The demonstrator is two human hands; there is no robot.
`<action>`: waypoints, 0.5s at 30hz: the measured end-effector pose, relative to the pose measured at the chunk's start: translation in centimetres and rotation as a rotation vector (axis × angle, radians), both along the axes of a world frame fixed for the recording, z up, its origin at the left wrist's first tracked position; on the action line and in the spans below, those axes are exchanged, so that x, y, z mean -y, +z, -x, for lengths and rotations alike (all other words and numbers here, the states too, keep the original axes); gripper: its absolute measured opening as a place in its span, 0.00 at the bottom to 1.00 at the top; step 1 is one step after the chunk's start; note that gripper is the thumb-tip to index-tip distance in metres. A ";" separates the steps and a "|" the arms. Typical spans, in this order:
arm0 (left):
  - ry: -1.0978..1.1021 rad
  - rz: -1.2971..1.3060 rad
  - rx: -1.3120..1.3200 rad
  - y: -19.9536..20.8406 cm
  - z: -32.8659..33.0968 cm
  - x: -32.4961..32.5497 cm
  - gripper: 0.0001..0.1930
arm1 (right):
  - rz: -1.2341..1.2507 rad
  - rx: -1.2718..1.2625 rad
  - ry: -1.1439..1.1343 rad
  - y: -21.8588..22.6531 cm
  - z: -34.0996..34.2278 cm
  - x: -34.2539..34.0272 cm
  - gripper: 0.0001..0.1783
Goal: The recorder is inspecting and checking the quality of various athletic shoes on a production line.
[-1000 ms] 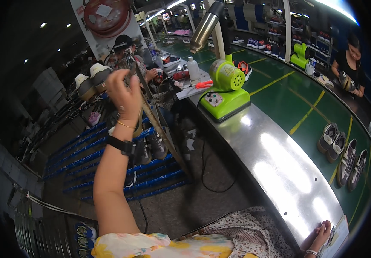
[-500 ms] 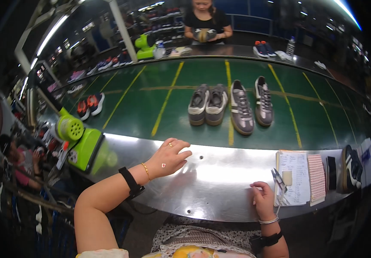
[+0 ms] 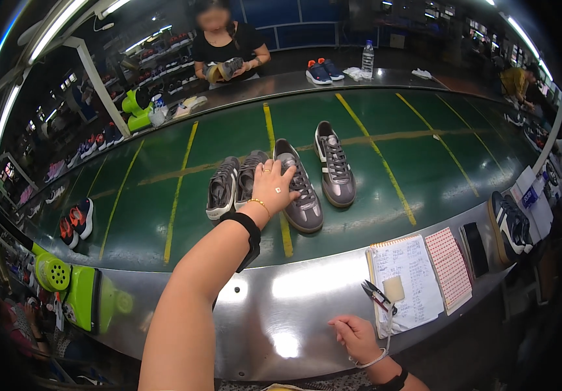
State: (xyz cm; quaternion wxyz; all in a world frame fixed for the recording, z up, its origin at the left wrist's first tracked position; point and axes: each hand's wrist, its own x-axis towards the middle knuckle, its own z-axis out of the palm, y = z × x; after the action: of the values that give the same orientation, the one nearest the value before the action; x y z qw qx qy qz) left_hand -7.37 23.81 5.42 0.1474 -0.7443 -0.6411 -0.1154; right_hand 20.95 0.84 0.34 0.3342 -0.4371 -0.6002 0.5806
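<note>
My left hand (image 3: 273, 188) reaches over the green belt with fingers apart, at the near side of a grey sneaker (image 3: 304, 205) with white stripes. It overlaps that shoe's collar; whether the fingertips press on it cannot be seen. A matching sneaker (image 3: 336, 166) stands to the right. Partly behind my hand and wrist is another grey pair, a left shoe (image 3: 222, 189) and a right shoe (image 3: 250, 173). My right hand (image 3: 357, 339) hovers near the metal table edge, loosely curled with nothing visible in it, close to thread snips (image 3: 379, 296) lying on a notebook (image 3: 411, 280).
A printed red-and-white sheet (image 3: 449, 267) and a dark sneaker (image 3: 509, 228) are at the right. A green machine (image 3: 80, 293) stands at the left of the metal table (image 3: 183, 306). Orange-and-navy shoes (image 3: 76, 223) sit on the belt. Across it, a person (image 3: 229, 49) holds a shoe.
My left hand has moved from over the metal table forward to the grey sneaker on the belt. The view has swung to the right. My right hand stays near the table edge.
</note>
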 end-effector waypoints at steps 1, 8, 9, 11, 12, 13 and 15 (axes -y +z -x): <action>0.067 0.102 0.037 0.0 -0.8 -1.1 0.37 | 0.204 -0.074 0.000 0.9 0.0 -0.1 0.07; 0.102 0.235 0.625 -2.1 -1.4 -3.1 0.49 | -0.164 0.013 0.194 11.7 0.6 -10.1 0.18; 0.073 0.188 0.608 -2.5 -1.1 -2.5 0.52 | -0.406 0.104 0.179 12.4 1.8 -13.5 0.17; 0.034 0.196 0.658 -3.6 -1.4 -0.8 0.50 | -0.799 0.271 0.125 12.5 5.6 -21.2 0.18; 0.003 0.220 0.710 -3.9 -1.7 0.2 0.48 | -0.856 0.500 0.055 12.2 7.5 -24.8 0.23; -0.056 0.217 0.669 -4.2 -1.9 1.4 0.48 | -0.788 0.659 0.031 11.7 9.4 -27.9 0.26; -0.163 0.278 0.644 -3.9 -2.0 3.8 0.46 | -0.754 0.954 -0.006 10.5 12.3 -32.8 0.34</action>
State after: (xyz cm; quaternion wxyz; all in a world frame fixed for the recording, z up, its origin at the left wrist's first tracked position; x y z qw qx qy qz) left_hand -5.37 19.97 1.49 -0.1746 -0.7314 -0.6026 -0.2672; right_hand 8.62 33.64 10.83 0.1620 -0.5021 -0.8469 0.0671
